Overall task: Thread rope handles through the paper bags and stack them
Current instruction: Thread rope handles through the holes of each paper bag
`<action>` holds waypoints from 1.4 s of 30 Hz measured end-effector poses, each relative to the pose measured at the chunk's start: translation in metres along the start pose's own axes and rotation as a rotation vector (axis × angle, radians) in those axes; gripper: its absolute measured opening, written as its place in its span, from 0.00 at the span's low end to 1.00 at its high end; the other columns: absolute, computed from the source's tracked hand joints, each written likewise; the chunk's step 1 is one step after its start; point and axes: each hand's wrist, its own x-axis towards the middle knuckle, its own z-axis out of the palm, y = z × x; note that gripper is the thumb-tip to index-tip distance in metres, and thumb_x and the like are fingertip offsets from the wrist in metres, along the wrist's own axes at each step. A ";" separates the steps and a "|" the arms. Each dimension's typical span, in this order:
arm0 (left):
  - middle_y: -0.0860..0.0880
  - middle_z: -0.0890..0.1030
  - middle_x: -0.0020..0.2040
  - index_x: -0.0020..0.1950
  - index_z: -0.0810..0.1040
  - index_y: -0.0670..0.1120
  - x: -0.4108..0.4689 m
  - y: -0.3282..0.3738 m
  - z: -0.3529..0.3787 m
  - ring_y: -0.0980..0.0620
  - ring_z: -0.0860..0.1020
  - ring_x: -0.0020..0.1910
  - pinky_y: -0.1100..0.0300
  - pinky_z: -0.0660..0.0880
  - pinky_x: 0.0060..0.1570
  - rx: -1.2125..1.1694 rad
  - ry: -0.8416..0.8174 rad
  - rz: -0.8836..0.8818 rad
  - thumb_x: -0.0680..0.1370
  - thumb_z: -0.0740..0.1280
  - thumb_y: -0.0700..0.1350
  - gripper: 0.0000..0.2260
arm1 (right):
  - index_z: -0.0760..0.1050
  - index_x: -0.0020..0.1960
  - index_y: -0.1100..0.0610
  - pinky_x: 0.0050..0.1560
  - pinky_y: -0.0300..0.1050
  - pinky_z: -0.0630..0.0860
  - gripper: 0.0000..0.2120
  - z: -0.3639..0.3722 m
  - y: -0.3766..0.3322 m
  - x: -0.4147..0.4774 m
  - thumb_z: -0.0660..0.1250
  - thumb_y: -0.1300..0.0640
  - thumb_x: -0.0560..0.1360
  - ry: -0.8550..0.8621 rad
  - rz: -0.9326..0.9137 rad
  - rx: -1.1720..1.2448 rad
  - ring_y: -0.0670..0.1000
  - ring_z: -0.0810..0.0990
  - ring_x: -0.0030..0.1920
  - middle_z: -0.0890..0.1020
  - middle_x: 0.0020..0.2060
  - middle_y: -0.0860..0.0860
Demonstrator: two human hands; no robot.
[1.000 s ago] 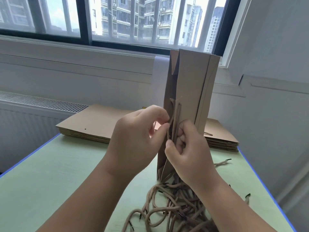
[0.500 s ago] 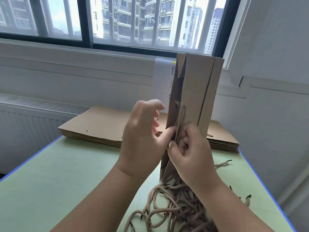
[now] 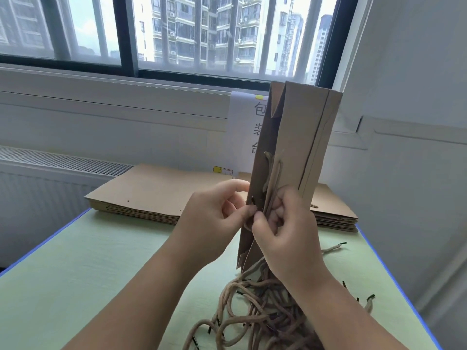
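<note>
The left hand (image 3: pixel 214 215) and right hand (image 3: pixel 285 231) meet at the near edge of a brown paper bag (image 3: pixel 300 137). The bag stands folded flat and upright on the bench (image 3: pixel 75 274), with its lower end among loose ropes.

The left hand is partly closed. Its thumb and forefinger pinch in at the bag's edge, where the black tip (image 3: pixel 253 201) of a rope handle (image 3: pixel 274 173) shows. I judge that it is feeding or drawing that tip through a punched hole, though the hole itself is hidden.

The right hand is curled round the bag's edge and the rope together, with its thumb pressed toward the left thumb. This grip probably steadies the thin paper so the tip has something firm to pass through.

Above the hands the rope rises in a narrow loop against the bag's panel, so 1 end seems already seated. Holding the bag on end likely puts the hole at a handy height and leaves both sides of the panel reachable.

Just in front of the bag, a tangled pile of ropes (image 3: pixel 252 311) with black tips lies on the bench, close by for the next handle. Behind the bag, a stack of flat bags (image 3: pixel 151 193) lies at the bench's far edge, with punched holes showing on the top one. Whether these are finished or waiting I cannot tell.

A paper sign (image 3: pixel 242 117) hangs on the wall beneath the window (image 3: pixel 177 34).
</note>
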 end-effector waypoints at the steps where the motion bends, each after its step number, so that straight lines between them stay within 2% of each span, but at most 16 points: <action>1: 0.52 0.80 0.34 0.54 0.84 0.54 0.000 -0.001 0.001 0.55 0.75 0.31 0.62 0.73 0.34 0.048 0.014 0.004 0.77 0.75 0.41 0.09 | 0.63 0.40 0.47 0.27 0.33 0.61 0.10 0.000 0.001 0.000 0.65 0.50 0.73 -0.006 0.002 0.001 0.46 0.65 0.24 0.68 0.25 0.45; 4: 0.55 0.76 0.30 0.44 0.82 0.53 -0.001 0.000 0.008 0.57 0.71 0.29 0.66 0.67 0.31 0.164 0.097 -0.010 0.75 0.76 0.44 0.05 | 0.63 0.40 0.47 0.27 0.36 0.62 0.10 0.003 0.002 -0.002 0.65 0.54 0.72 -0.025 0.001 -0.018 0.46 0.64 0.25 0.67 0.25 0.45; 7: 0.52 0.73 0.29 0.36 0.75 0.48 0.002 0.000 0.017 0.53 0.68 0.29 0.58 0.66 0.31 0.241 0.185 -0.009 0.74 0.74 0.48 0.10 | 0.63 0.41 0.49 0.27 0.38 0.62 0.08 0.004 0.001 -0.002 0.63 0.52 0.71 -0.032 0.000 -0.014 0.47 0.64 0.25 0.67 0.25 0.45; 9: 0.52 0.71 0.28 0.35 0.73 0.46 0.005 0.000 0.022 0.52 0.67 0.30 0.54 0.66 0.31 0.205 0.208 -0.031 0.74 0.71 0.49 0.12 | 0.64 0.41 0.50 0.28 0.37 0.61 0.08 0.004 0.001 -0.003 0.63 0.52 0.71 -0.030 0.002 0.010 0.46 0.63 0.25 0.67 0.26 0.45; 11: 0.53 0.69 0.28 0.34 0.71 0.47 0.006 0.001 0.023 0.54 0.65 0.30 0.57 0.64 0.31 0.117 0.207 -0.041 0.75 0.71 0.47 0.13 | 0.64 0.40 0.50 0.28 0.36 0.61 0.08 0.003 0.000 -0.003 0.64 0.53 0.72 -0.024 0.005 0.033 0.45 0.63 0.25 0.67 0.25 0.44; 16: 0.48 0.75 0.32 0.41 0.78 0.43 -0.001 0.006 0.019 0.47 0.72 0.32 0.50 0.71 0.33 0.038 0.086 0.097 0.83 0.62 0.45 0.13 | 0.64 0.41 0.50 0.27 0.39 0.61 0.09 0.003 -0.001 -0.002 0.64 0.50 0.73 0.002 0.000 0.066 0.46 0.63 0.25 0.66 0.25 0.45; 19: 0.54 0.78 0.37 0.45 0.79 0.51 -0.003 0.014 0.013 0.51 0.76 0.37 0.54 0.72 0.37 0.050 -0.022 0.153 0.82 0.61 0.40 0.10 | 0.65 0.41 0.49 0.27 0.39 0.62 0.09 0.000 -0.002 -0.001 0.63 0.48 0.73 0.023 0.024 0.073 0.46 0.64 0.26 0.67 0.26 0.49; 21: 0.58 0.77 0.41 0.49 0.77 0.59 -0.004 0.017 0.010 0.52 0.77 0.39 0.61 0.72 0.37 0.089 -0.079 0.166 0.79 0.64 0.38 0.13 | 0.66 0.42 0.49 0.26 0.44 0.65 0.08 -0.002 -0.004 0.000 0.63 0.47 0.73 0.052 0.042 0.088 0.48 0.67 0.27 0.70 0.30 0.53; 24: 0.56 0.77 0.42 0.52 0.77 0.62 -0.006 0.016 0.010 0.51 0.78 0.40 0.63 0.72 0.35 0.200 -0.110 0.175 0.78 0.69 0.40 0.15 | 0.67 0.43 0.52 0.29 0.48 0.69 0.08 -0.004 -0.007 0.001 0.63 0.48 0.73 0.105 0.028 0.088 0.54 0.71 0.30 0.73 0.33 0.55; 27: 0.56 0.75 0.38 0.45 0.79 0.52 -0.006 0.015 0.014 0.53 0.76 0.38 0.61 0.71 0.34 0.295 -0.052 0.216 0.77 0.67 0.47 0.03 | 0.67 0.43 0.52 0.29 0.38 0.68 0.06 -0.005 -0.008 0.002 0.62 0.50 0.74 0.136 -0.023 0.058 0.52 0.72 0.32 0.74 0.37 0.53; 29: 0.56 0.75 0.36 0.44 0.80 0.47 -0.006 0.015 0.016 0.54 0.74 0.36 0.59 0.72 0.34 0.307 0.029 0.249 0.78 0.65 0.47 0.07 | 0.66 0.43 0.50 0.30 0.36 0.67 0.05 -0.007 -0.010 0.003 0.62 0.51 0.74 0.136 -0.049 0.078 0.50 0.72 0.32 0.74 0.37 0.52; 31: 0.58 0.76 0.38 0.46 0.82 0.46 -0.005 0.018 0.014 0.55 0.75 0.36 0.61 0.72 0.35 0.287 0.106 0.279 0.78 0.68 0.42 0.04 | 0.66 0.43 0.48 0.30 0.37 0.69 0.05 -0.008 -0.014 0.005 0.62 0.51 0.74 0.127 -0.070 0.086 0.48 0.73 0.31 0.75 0.36 0.50; 33: 0.58 0.78 0.40 0.49 0.84 0.47 -0.005 0.024 0.009 0.57 0.75 0.37 0.64 0.71 0.37 0.307 0.200 0.300 0.77 0.70 0.37 0.06 | 0.66 0.44 0.45 0.31 0.38 0.71 0.05 -0.011 -0.017 0.008 0.62 0.51 0.74 0.124 -0.104 0.070 0.46 0.76 0.33 0.77 0.36 0.47; 36: 0.56 0.79 0.41 0.49 0.84 0.45 -0.001 0.035 -0.003 0.60 0.75 0.39 0.66 0.71 0.40 0.370 0.319 0.367 0.77 0.70 0.35 0.06 | 0.66 0.49 0.41 0.37 0.34 0.73 0.08 -0.018 -0.023 0.015 0.62 0.52 0.74 0.133 -0.180 0.030 0.44 0.78 0.37 0.77 0.34 0.46; 38: 0.54 0.80 0.42 0.50 0.84 0.44 0.002 0.043 -0.014 0.56 0.77 0.40 0.60 0.73 0.41 0.422 0.344 0.403 0.78 0.70 0.36 0.05 | 0.67 0.52 0.44 0.44 0.35 0.73 0.10 -0.026 -0.028 0.021 0.62 0.55 0.74 0.176 -0.247 0.000 0.45 0.78 0.41 0.77 0.37 0.46; 42: 0.56 0.81 0.43 0.51 0.84 0.51 0.015 0.060 -0.039 0.49 0.79 0.42 0.51 0.76 0.40 0.566 0.277 0.350 0.78 0.68 0.45 0.06 | 0.71 0.51 0.53 0.48 0.40 0.74 0.06 -0.047 -0.042 0.031 0.63 0.59 0.74 0.296 -0.368 -0.100 0.51 0.78 0.42 0.77 0.41 0.51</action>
